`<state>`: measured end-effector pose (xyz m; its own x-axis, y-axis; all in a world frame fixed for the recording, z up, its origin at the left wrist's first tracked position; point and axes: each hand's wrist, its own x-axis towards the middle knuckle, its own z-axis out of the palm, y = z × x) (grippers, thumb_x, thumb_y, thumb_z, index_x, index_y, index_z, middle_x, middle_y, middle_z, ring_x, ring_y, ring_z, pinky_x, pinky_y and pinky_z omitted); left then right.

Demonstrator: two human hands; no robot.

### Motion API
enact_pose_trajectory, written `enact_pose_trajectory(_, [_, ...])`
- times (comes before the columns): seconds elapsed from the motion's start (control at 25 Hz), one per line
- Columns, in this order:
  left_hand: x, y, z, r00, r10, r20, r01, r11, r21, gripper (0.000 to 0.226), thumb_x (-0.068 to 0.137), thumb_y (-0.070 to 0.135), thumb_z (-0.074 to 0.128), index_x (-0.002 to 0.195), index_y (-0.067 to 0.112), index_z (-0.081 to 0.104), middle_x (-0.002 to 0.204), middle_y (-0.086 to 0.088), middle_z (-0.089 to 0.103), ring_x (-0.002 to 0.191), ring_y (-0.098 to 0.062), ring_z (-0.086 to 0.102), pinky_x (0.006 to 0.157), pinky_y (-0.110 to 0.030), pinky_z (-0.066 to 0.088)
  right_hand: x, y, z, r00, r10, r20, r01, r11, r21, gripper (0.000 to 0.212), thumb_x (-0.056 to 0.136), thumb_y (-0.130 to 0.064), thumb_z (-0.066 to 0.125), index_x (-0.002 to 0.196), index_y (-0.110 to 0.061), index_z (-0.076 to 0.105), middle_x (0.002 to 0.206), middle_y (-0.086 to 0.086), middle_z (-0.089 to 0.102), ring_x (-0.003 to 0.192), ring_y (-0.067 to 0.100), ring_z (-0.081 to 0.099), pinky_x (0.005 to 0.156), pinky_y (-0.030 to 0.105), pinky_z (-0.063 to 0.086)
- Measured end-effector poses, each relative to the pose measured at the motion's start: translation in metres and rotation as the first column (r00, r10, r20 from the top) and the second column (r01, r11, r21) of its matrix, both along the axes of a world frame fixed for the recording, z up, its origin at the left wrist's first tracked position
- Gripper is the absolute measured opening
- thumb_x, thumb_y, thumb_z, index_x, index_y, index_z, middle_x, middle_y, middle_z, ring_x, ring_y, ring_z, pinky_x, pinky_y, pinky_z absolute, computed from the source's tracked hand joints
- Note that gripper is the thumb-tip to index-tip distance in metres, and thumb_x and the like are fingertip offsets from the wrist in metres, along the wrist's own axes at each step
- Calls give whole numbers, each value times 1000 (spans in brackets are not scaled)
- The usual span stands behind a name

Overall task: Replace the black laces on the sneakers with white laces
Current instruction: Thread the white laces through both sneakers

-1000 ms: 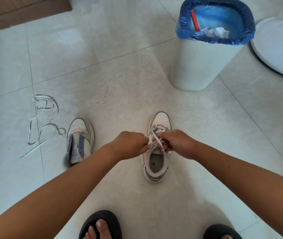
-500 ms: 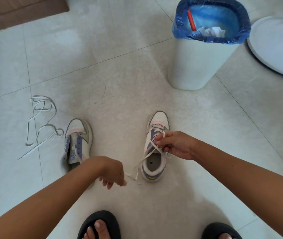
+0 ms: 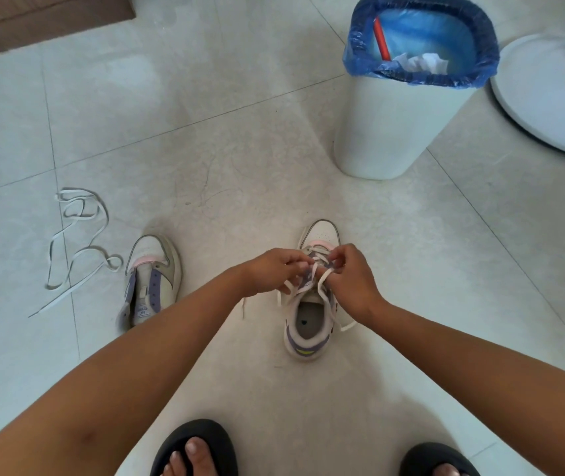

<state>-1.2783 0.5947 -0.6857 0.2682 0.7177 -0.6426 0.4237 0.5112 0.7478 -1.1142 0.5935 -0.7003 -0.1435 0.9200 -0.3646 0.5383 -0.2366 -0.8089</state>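
The white lace (image 3: pixel 312 286) is pinched by both the left hand (image 3: pixel 270 269) and right hand (image 3: pixel 353 276) over the sneaker (image 3: pixel 312 304), presumably so it can be threaded through the eyelets

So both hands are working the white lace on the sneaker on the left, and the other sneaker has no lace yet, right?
Not quite. In the head view both hands work the white lace on the right sneaker; the left sneaker is the unlaced one.

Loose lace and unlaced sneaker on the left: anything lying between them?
Nothing; the head view shows only bare tile between the loose lace and the unlaced sneaker, though the lace's nearest loop almost touches its toe.
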Motion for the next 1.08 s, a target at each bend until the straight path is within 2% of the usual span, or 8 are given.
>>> enact_pose_trajectory(0.16, [-4,-5,-2,998,62,22,-63,998,10,8,91,27,61,86,21,64,80,3,62,75,-9,58,67,-24,49,5,4,-4,997,68,-47,-72,993,-94,20,85,-21,67,70,-19,54,66,-1,58,60,14,51,59,30,45])
enact_pose_trajectory(0.4, [-7,0,7,935,291,200,-245,943,-227,39,92,19,48,53,16,52,80,-5,59,83,-16,59,76,-32,49,19,2,-1,985,5,-171,-38,981,-191,17,84,-20,70,69,-16,63,58,-4,62,48,0,53,46,13,44])
enact_pose_trajectory(0.48, [-18,4,10,785,503,361,-412,859,-303,56,94,22,46,39,21,43,84,-6,64,86,-16,62,83,-35,47,28,-1,1,978,-17,-206,-41,960,-276,16,85,-21,69,72,-13,63,60,0,63,48,4,54,48,15,46])
enact_pose_trajectory(0.6, [-54,9,10,344,783,518,-648,597,-473,62,95,23,43,32,19,42,71,-7,68,81,-18,67,90,-38,46,49,-6,4,973,-20,-232,-72,921,-383,15,86,-19,67,75,-10,62,65,5,65,51,10,57,52,18,47])
enact_pose_trajectory(0.72, [-91,10,1,135,923,360,-819,308,-484,53,96,21,41,43,16,40,40,0,44,53,-15,51,72,-34,50,66,-13,5,978,39,-207,-127,891,-435,16,89,-16,64,75,-11,60,64,4,66,56,13,57,58,21,47])
enact_pose_trajectory(0.84, [-103,8,-7,229,962,151,-910,266,-319,39,98,21,39,60,16,35,36,2,40,51,-14,40,60,-28,42,69,-11,5,981,-14,-192,-74,894,-443,18,90,-8,60,73,-10,61,61,6,63,59,18,55,64,29,47])
enact_pose_trajectory(0.96, [-89,8,-12,782,533,-322,-545,836,62,38,102,20,34,81,2,60,83,-18,67,76,-24,63,72,-34,45,64,-4,5,955,-165,-248,-1,831,-557,18,95,-15,53,83,-10,64,65,9,64,56,17,52,59,28,45])
enact_pose_trajectory(1.08, [-54,1,-9,796,93,-598,12,985,170,43,103,27,28,109,-4,57,117,-25,55,109,-34,52,90,-35,40,74,8,3,769,-559,-310,283,733,-619,11,95,-8,48,98,-10,58,82,13,65,59,15,54,60,26,46])
